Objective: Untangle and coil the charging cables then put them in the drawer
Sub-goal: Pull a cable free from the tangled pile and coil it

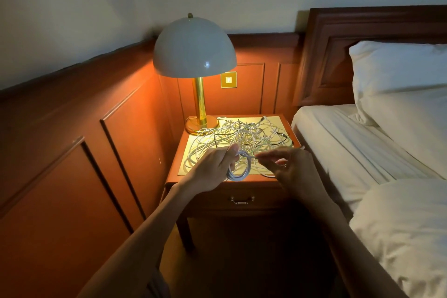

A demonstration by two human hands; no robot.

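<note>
A tangled heap of white charging cables (pixel 244 134), with a black one among them, covers the top of the wooden nightstand (pixel 174 176). My left hand (pixel 215 166) grips a small round coil of white cable (pixel 238 170) above the nightstand's front edge. My right hand (pixel 287 164) pinches the free end of that same cable just right of the coil. Below my hands, the drawer (pixel 263 201) with its metal handle (pixel 242 200) is closed.
A lit lamp (pixel 194 48) with a white dome shade and brass stem stands at the nightstand's back left. Wood wall panelling runs along the left and behind. The bed (pixel 362 152) with white sheets and a pillow (pixel 399 68) adjoins the right side.
</note>
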